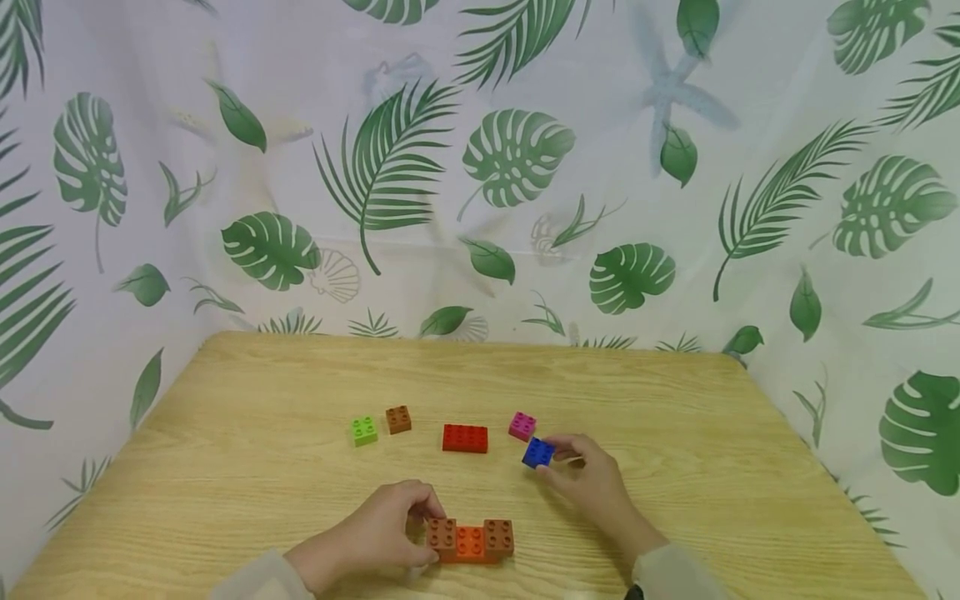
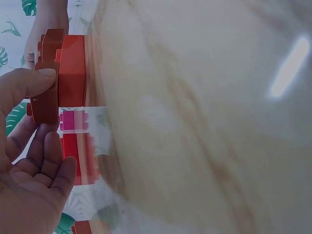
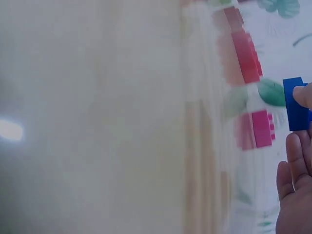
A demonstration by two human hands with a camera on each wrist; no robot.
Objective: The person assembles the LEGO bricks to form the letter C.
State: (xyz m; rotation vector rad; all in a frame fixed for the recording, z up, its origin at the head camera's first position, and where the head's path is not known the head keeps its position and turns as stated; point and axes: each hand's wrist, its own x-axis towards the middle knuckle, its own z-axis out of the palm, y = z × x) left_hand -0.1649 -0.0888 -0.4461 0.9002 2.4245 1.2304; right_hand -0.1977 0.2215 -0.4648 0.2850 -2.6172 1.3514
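Near the front of the table, my left hand [image 1: 392, 527] grips the left end of a joined piece made of an orange brick [image 1: 470, 543] with a brown brick [image 1: 441, 536] on its left end and another brown brick [image 1: 498, 536] on its right. In the left wrist view the thumb presses the near brown brick [image 2: 46, 97]. My right hand [image 1: 592, 479] pinches a small blue brick [image 1: 537, 452] between thumb and fingers. The right wrist view shows the blue brick [image 3: 295, 109] raised off the tabletop, with a pink brick [image 3: 263, 128] standing beyond it.
Behind the hands, a red brick [image 1: 465, 438] lies at mid-table, with the small pink brick [image 1: 522, 426] to its right. A loose brown brick [image 1: 399, 419] and a lime green brick [image 1: 364, 431] sit to its left. A leaf-patterned cloth [image 1: 420, 292] hangs behind the wooden table [image 1: 637, 392].
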